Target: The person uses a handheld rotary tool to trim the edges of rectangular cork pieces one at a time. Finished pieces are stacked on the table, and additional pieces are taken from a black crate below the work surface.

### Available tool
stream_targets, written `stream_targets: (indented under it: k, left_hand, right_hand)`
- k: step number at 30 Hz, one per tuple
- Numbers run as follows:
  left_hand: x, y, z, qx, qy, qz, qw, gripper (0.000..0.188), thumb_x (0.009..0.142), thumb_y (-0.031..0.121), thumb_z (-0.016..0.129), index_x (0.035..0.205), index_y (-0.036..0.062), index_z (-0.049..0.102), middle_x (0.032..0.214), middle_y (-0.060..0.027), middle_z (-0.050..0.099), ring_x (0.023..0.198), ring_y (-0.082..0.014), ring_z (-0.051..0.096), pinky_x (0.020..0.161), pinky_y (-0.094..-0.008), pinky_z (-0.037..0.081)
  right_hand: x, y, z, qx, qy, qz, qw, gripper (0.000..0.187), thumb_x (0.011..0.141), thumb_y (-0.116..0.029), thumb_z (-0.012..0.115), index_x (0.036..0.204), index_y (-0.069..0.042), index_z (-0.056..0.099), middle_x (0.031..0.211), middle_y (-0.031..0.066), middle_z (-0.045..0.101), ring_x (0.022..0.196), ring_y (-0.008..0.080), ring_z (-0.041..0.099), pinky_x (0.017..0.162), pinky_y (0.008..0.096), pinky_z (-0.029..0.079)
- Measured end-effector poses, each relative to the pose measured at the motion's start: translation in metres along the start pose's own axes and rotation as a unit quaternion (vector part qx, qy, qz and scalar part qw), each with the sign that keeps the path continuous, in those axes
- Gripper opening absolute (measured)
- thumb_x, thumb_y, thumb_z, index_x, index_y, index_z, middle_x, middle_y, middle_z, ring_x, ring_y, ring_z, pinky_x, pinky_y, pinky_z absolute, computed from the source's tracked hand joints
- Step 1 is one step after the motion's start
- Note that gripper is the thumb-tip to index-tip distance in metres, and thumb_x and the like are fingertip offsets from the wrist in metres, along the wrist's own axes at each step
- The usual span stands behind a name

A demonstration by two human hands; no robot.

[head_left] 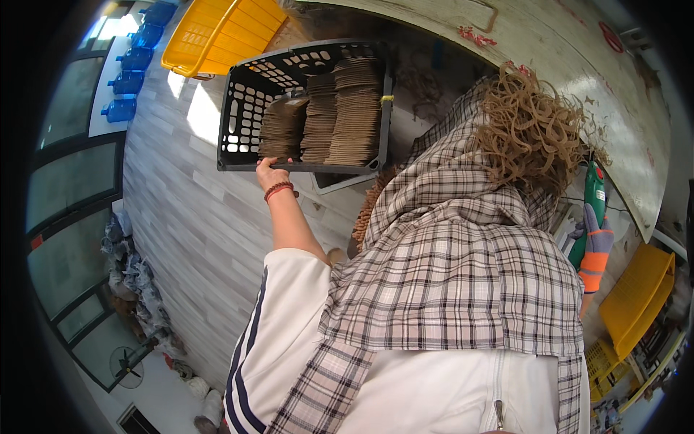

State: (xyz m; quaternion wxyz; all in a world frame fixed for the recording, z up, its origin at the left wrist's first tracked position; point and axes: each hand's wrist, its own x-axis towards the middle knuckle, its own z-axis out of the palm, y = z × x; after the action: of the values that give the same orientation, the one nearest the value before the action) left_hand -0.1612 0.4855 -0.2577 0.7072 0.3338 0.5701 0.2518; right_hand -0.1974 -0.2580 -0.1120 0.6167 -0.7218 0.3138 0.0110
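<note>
My bare left hand (272,173), with a red bead bracelet at the wrist, reaches to the near rim of a black plastic crate (374,171). Its curled fingertips meet the left stack of thin brown pieces (280,130) inside; what they grip is hidden. Two taller stacks (337,116) of the same pieces stand beside it. On my right, a grey and orange glove covers my right hand (597,242), closed around a green handheld power tool (596,189). Curly brown offcut strips (531,123) heap on the checked cloth (441,267) over my lap, close to the tool.
A pale worktable (607,87) with red scraps runs along the upper right. Yellow crates stand at the upper left (224,32) and lower right (636,300). Blue water bottles (130,81) line the left wall, and bagged bundles (137,275) lie along it.
</note>
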Motion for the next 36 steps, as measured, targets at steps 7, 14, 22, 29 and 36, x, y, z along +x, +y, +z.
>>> stream_targets:
  k: [7, 14, 22, 29, 36]
  left_hand:
    - [-0.08, 0.03, 0.05, 0.044, 0.081, -0.059, 0.994, 0.046, 0.065, 0.003, 0.056, 0.109, 0.0089, 0.044, 0.121, -0.0166, 0.039, 0.107, -0.0394, 0.037, 0.069, -0.0598, 0.041]
    - [-0.004, 0.023, -0.011, -0.02, -0.02, -0.034, 0.999, 0.043, 0.067, -0.012, 0.048, 0.1, 0.0146, 0.049, 0.109, -0.0126, 0.049, 0.094, -0.0395, 0.049, 0.065, -0.059, 0.047]
    - [-0.006, 0.023, -0.007, 0.051, 0.059, 0.044, 0.996, 0.044, 0.073, -0.007, 0.056, 0.116, -0.0022, 0.048, 0.125, -0.0218, 0.048, 0.107, -0.0357, 0.053, 0.089, -0.0495, 0.047]
    - [-0.05, 0.067, 0.022, 0.4, 0.168, 0.539, 0.722, 0.053, 0.076, 0.005, 0.069, 0.125, -0.0038, 0.049, 0.125, -0.0213, 0.051, 0.111, -0.0352, 0.053, 0.096, -0.0417, 0.042]
    - [0.056, 0.061, 0.073, 0.163, -0.046, -0.038, 0.985, 0.051, 0.089, 0.019, 0.06, 0.132, -0.0003, 0.042, 0.142, -0.0201, 0.036, 0.133, -0.0352, 0.032, 0.104, -0.0526, 0.03]
  right_hand:
    - [0.01, 0.007, -0.002, 0.012, -0.041, -0.034, 0.998, 0.027, 0.097, -0.013, 0.048, 0.118, 0.003, 0.054, 0.073, 0.0166, 0.061, 0.048, 0.0196, 0.056, 0.041, 0.0302, 0.046]
    - [-0.019, -0.019, 0.018, -0.027, 0.018, 0.009, 0.999, 0.024, 0.088, -0.016, 0.064, 0.104, 0.0, 0.059, 0.064, 0.0083, 0.058, 0.045, 0.0131, 0.052, 0.043, 0.0251, 0.043]
    - [-0.031, -0.038, 0.022, -0.058, 0.029, 0.017, 0.998, 0.025, 0.085, -0.02, 0.07, 0.094, 0.0, 0.058, 0.061, 0.0072, 0.056, 0.044, 0.0135, 0.052, 0.042, 0.0264, 0.042]
    - [-0.036, -0.045, 0.011, -0.101, 0.055, 0.006, 0.993, 0.025, 0.086, -0.019, 0.068, 0.097, 0.001, 0.058, 0.06, 0.0088, 0.057, 0.041, 0.0164, 0.053, 0.039, 0.0279, 0.042]
    - [-0.048, -0.065, 0.015, -0.127, 0.097, 0.021, 0.987, 0.027, 0.086, -0.018, 0.068, 0.1, 0.003, 0.059, 0.06, 0.0095, 0.058, 0.04, 0.0167, 0.052, 0.037, 0.0279, 0.04]
